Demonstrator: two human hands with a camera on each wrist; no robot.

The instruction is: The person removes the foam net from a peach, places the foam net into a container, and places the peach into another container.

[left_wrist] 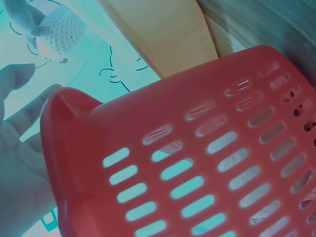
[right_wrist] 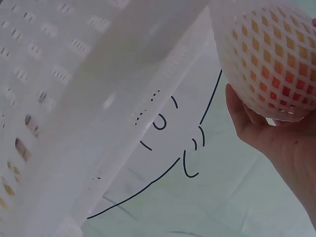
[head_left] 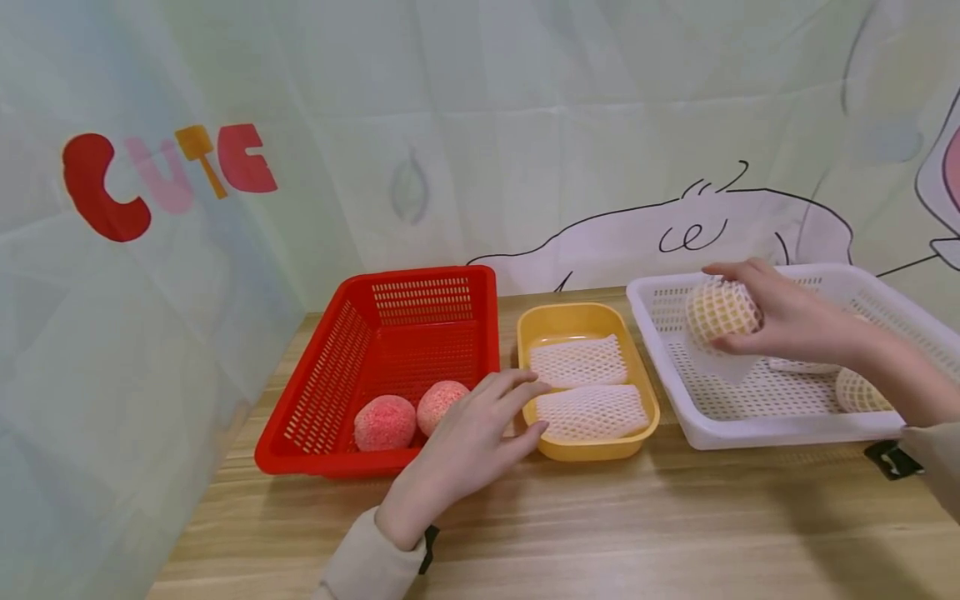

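My right hand holds a round fruit in a white foam net above the left part of the white basket. Yellow and red skin shows through the mesh of that netted fruit in the right wrist view. My left hand hovers, fingers spread and loosely bent, between the red basket and the yellow tray; nothing is in its grip. Two flat white foam nets lie in the tray, close to the left fingertips. The red basket wall fills much of the left wrist view.
Two pinkish-red round fruits sit at the front of the red basket. Another netted fruit lies at the right in the white basket, partly behind my right forearm. A printed cloth hangs behind the wooden table.
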